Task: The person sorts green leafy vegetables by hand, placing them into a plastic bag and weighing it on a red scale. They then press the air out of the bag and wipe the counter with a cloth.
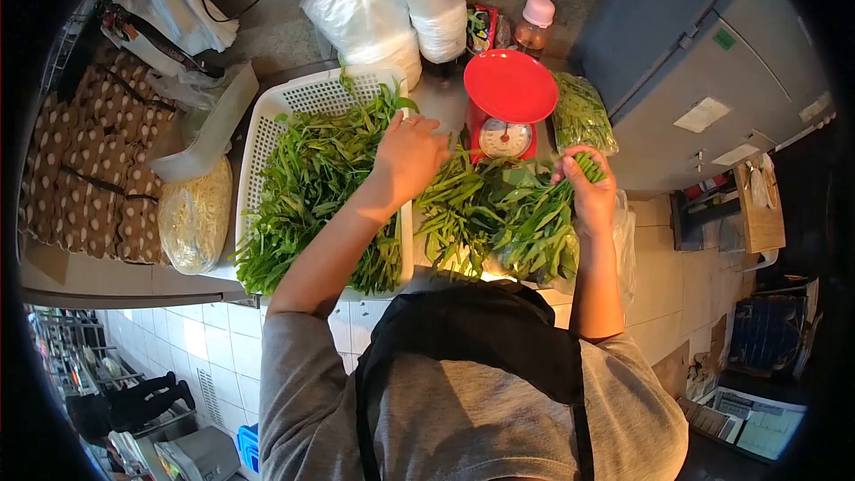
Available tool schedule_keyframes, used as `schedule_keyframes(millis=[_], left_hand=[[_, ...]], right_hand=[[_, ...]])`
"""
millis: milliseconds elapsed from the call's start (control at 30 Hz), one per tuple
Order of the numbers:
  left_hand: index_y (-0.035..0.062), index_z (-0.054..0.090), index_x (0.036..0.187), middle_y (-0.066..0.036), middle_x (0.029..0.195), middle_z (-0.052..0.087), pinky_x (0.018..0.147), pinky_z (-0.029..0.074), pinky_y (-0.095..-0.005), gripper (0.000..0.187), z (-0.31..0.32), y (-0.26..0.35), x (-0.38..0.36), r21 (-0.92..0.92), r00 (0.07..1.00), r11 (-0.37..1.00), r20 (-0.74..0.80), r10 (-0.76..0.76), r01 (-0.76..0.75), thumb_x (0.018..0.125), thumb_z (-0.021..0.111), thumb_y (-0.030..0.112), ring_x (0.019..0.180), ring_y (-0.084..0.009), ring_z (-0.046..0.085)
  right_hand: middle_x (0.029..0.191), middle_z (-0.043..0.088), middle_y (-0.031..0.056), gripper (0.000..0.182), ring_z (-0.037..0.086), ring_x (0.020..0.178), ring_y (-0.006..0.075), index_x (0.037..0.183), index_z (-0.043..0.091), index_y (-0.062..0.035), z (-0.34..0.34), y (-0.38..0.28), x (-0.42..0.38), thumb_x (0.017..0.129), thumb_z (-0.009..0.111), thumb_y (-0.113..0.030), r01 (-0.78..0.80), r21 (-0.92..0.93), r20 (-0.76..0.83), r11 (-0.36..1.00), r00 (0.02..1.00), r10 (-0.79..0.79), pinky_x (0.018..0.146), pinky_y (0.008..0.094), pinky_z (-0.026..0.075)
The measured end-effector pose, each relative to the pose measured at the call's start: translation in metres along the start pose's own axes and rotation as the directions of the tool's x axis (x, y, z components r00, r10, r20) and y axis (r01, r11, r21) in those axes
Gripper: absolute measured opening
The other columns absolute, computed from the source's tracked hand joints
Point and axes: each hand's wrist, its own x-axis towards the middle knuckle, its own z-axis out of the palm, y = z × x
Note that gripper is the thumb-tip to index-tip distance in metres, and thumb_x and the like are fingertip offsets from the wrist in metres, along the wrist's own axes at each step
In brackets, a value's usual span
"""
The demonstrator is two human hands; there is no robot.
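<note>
My right hand [588, 183] is closed around the stems of a bunch of leafy greens [539, 218], likely water spinach, whose leaves hang down to the left over the counter. Over the right rim of a white perforated basket [258, 156] is my left hand [410, 156], back upward, its fingers spread beside the greens; I see nothing gripped in it. A heap of the same loose greens [329, 178] fills the basket. More cut greens [450, 200] lie on the counter between my hands. Just behind them stands a red dial scale [506, 129] with a bare round pan.
Behind the basket stand wrapped white packs [365, 13] and a pink-capped bottle [536, 25]. A bag of green vegetables [581, 116] lies right of the scale. Egg trays [93, 160] and bagged noodles [194, 223] are at left. A grey cabinet [712, 71] bounds the right side.
</note>
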Motion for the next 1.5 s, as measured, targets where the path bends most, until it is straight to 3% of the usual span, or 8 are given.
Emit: schedule_keyframes(millis=[67, 267, 600, 733, 867, 1067, 1367, 1500], left_hand=[[0.0075, 0.063, 0.086, -0.010, 0.093, 0.062, 0.092, 0.040, -0.0430, 0.013, -0.013, 0.010, -0.001, -0.191, 0.976, 0.981, -0.210, -0.051, 0.010, 0.083, 0.061, 0.020, 0.096, -0.0291, 0.058], [0.0045, 0.061, 0.092, -0.014, 0.085, 0.063, 0.076, 0.045, -0.0339, 0.018, -0.007, 0.061, -0.021, -0.680, 0.952, 0.696, 0.009, -0.306, 0.230, 0.090, 0.057, 0.022, 0.084, -0.0310, 0.060], [0.0095, 0.063, 0.103, -0.009, 0.104, 0.063, 0.096, 0.034, -0.0533, 0.020, 0.019, 0.078, -0.043, -0.480, 0.983, 0.867, -0.047, -0.176, 0.132, 0.089, 0.058, 0.023, 0.103, -0.0286, 0.056], [0.0097, 0.062, 0.109, -0.012, 0.110, 0.061, 0.094, 0.040, -0.0422, 0.025, -0.005, 0.058, -0.056, -0.550, 0.968, 0.823, -0.095, -0.231, 0.143, 0.089, 0.058, 0.024, 0.109, -0.0295, 0.054], [0.0085, 0.065, 0.094, -0.013, 0.090, 0.064, 0.073, 0.049, -0.0399, 0.015, -0.013, -0.003, -0.089, -0.331, 0.892, 0.909, -0.285, -0.350, 0.251, 0.082, 0.061, 0.017, 0.084, -0.0330, 0.061], [0.0083, 0.067, 0.091, -0.011, 0.085, 0.066, 0.068, 0.051, -0.0371, 0.018, -0.019, -0.088, -0.131, -0.117, 0.709, 0.713, -0.080, -0.701, 0.692, 0.073, 0.068, 0.007, 0.076, -0.0279, 0.064], [0.0107, 0.067, 0.089, -0.009, 0.082, 0.058, 0.073, 0.048, -0.0399, 0.021, -0.003, -0.102, -0.120, 0.065, 0.876, 0.877, 0.056, -0.480, 0.476, 0.070, 0.073, 0.006, 0.085, -0.0290, 0.058], [0.0070, 0.066, 0.089, -0.011, 0.085, 0.059, 0.071, 0.047, -0.0365, 0.018, -0.019, -0.116, -0.112, -0.222, 0.853, 0.903, -0.305, -0.424, 0.369, 0.072, 0.071, 0.006, 0.079, -0.0280, 0.059]], right_hand=[[0.083, 0.063, 0.0076, 0.015, 0.057, 0.069, 0.0133, 0.101, 0.057, -0.0008, 0.004, 0.009, 0.000, 0.088, 0.061, -0.007, -0.068, 0.015, -0.017, 0.998, 0.998, 0.069, 0.066, 0.0263, 0.048], [0.089, 0.064, 0.0090, 0.017, 0.058, 0.072, 0.0134, 0.102, 0.058, 0.0000, 0.036, 0.024, -0.006, 0.088, 0.062, -0.009, -0.099, 0.141, -0.044, 0.985, 0.993, 0.106, 0.067, 0.0262, 0.049], [0.093, 0.065, 0.0101, 0.014, 0.060, 0.083, 0.0148, 0.101, 0.055, -0.0035, 0.042, 0.030, -0.013, 0.091, 0.059, -0.013, -0.177, 0.278, -0.002, 0.944, 0.983, 0.185, 0.076, 0.0283, 0.049], [0.093, 0.066, 0.0114, 0.012, 0.061, 0.086, 0.0182, 0.100, 0.053, -0.0043, 0.027, 0.025, -0.005, 0.092, 0.056, -0.013, -0.022, 0.030, 0.056, 0.999, 0.998, 0.020, 0.081, 0.0322, 0.049], [0.088, 0.065, 0.0105, 0.013, 0.062, 0.082, 0.0202, 0.102, 0.052, -0.0020, 0.021, 0.016, 0.000, 0.092, 0.055, -0.009, 0.000, 0.075, 0.035, 0.997, 0.999, -0.003, 0.079, 0.0331, 0.049], [0.080, 0.061, 0.0080, 0.016, 0.058, 0.068, 0.0156, 0.104, 0.054, -0.0019, 0.018, 0.015, -0.001, 0.090, 0.058, -0.008, -0.046, 0.018, -0.006, 0.999, 0.999, 0.046, 0.067, 0.0278, 0.047], [0.079, 0.060, 0.0079, 0.016, 0.057, 0.067, 0.0150, 0.102, 0.055, -0.0012, 0.016, 0.012, -0.004, 0.089, 0.059, -0.008, -0.021, 0.002, 0.003, 1.000, 1.000, 0.021, 0.065, 0.0273, 0.047], [0.079, 0.060, 0.0078, 0.015, 0.057, 0.067, 0.0150, 0.102, 0.055, -0.0011, 0.015, 0.012, -0.006, 0.089, 0.059, -0.008, -0.033, 0.062, -0.006, 0.998, 0.999, 0.033, 0.065, 0.0276, 0.047]])
